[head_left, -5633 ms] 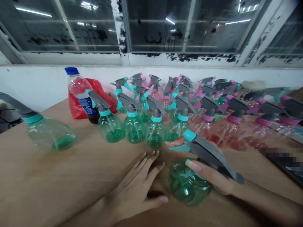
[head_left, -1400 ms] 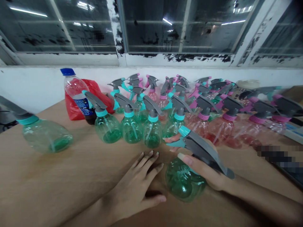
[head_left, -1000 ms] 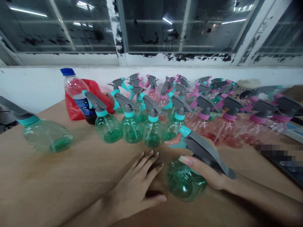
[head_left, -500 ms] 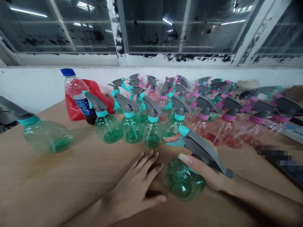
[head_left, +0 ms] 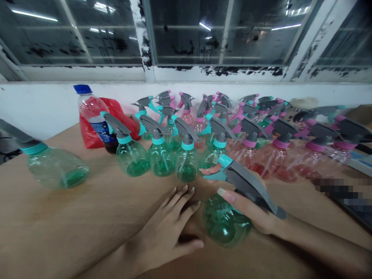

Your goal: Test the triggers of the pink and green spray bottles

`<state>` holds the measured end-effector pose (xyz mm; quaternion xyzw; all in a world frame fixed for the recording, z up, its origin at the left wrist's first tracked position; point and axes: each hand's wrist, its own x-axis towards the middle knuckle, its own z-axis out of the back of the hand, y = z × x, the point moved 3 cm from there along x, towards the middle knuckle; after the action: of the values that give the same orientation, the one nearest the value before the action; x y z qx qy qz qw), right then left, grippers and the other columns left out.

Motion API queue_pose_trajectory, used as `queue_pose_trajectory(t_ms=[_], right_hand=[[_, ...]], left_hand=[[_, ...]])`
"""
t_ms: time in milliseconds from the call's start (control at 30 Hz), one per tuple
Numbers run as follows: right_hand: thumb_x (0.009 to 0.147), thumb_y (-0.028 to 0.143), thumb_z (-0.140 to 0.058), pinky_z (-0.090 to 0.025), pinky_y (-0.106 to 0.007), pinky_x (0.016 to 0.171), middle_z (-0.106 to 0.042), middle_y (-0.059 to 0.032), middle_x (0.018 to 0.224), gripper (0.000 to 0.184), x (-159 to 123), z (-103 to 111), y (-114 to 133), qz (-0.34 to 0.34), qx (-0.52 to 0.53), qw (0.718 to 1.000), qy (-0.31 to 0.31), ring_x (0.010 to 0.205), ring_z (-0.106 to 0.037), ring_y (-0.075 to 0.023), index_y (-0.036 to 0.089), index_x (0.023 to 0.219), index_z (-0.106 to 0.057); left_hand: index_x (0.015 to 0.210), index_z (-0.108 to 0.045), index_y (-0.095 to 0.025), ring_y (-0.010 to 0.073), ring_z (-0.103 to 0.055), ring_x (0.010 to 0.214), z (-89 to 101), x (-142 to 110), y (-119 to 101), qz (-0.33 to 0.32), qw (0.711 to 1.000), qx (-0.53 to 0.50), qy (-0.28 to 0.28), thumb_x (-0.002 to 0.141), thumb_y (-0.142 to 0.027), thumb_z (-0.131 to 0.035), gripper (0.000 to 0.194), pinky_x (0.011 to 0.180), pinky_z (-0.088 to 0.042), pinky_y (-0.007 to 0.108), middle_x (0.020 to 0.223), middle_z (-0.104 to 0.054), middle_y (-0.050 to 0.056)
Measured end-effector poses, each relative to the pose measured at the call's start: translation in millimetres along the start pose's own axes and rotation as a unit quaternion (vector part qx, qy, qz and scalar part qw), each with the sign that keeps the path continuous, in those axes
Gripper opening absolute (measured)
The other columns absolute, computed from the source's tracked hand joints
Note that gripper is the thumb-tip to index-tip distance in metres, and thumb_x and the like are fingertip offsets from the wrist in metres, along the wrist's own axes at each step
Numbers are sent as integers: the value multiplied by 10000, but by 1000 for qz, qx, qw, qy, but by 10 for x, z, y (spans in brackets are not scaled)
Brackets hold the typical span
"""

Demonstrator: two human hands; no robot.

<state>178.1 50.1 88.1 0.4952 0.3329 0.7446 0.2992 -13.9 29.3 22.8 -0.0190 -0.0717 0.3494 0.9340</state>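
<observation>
A green spray bottle (head_left: 228,223) with a grey and turquoise trigger head stands in front of me, its nozzle pointing away to the left. My right hand (head_left: 250,207) is wrapped round its neck, the thumb on the near side and a fingertip by the turquoise trigger. Most of the fingers are hidden behind the head. My left hand (head_left: 173,226) lies flat on the wooden table (head_left: 116,213) with fingers spread, just left of that bottle and holding nothing. Beyond its fingertips stands another green spray bottle (head_left: 187,164).
Rows of green and pink spray bottles (head_left: 271,155) fill the back. At left, a lone green spray bottle (head_left: 58,168) stands apart. A soda bottle (head_left: 94,112) with a blue cap leans by a red plastic bag (head_left: 116,106). A dark flat object (head_left: 348,201) lies at right.
</observation>
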Motion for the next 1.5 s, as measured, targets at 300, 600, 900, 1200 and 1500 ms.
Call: queue_pose_trajectory(t_ms=[300, 600, 900, 1200, 1500], right_hand=[[809, 282, -623, -525, -363, 782, -678, -23, 965, 255, 2, -8, -9, -9, 6, 1000, 1, 849, -652, -199, 279, 1064, -618], [809, 276, -621, -523, -363, 776, -678, -29, 961, 257, 0, 2, -3, 0, 2, 1000, 1, 853, -652, -202, 264, 1066, -621], [811, 293, -623, -521, -358, 742, -685, -23, 942, 259, 2, 2, -1, -8, -15, 1000, 0, 789, -652, -201, 261, 1068, -621], [840, 320, -584, -488, -299, 587, -614, 4, 700, 90, 7, 24, 89, 8, -61, 998, 13, 618, -603, -154, 246, 806, -623], [792, 278, -650, -523, -327, 739, -682, -15, 940, 308, -11, 20, 32, 27, -17, 999, 7, 811, -654, -188, 264, 1098, -627]], left_hand=[[1372, -427, -159, 324, -282, 1346, -9, -5, 5, 1, 1000, -10, 4, 883, -622, -482, 676, 1072, -261, 504, 1467, -341, 135], [1367, -429, -163, 320, -271, 1353, 10, 9, 0, -1, 1000, -3, 5, 880, -635, -472, 679, 1071, -262, 503, 1475, -325, 138], [1388, -408, -177, 336, -259, 1354, -2, -11, 0, -3, 1000, -21, -10, 875, -614, -502, 681, 1067, -269, 519, 1487, -302, 130], [1377, -420, -142, 325, -250, 1360, 16, 13, -10, 2, 1000, 7, 23, 887, -619, -476, 686, 1076, -262, 500, 1494, -283, 139], [1393, -392, -152, 326, -226, 1367, -11, 4, 30, 4, 1000, -11, 17, 882, -626, -477, 702, 1082, -236, 508, 1500, -272, 135]])
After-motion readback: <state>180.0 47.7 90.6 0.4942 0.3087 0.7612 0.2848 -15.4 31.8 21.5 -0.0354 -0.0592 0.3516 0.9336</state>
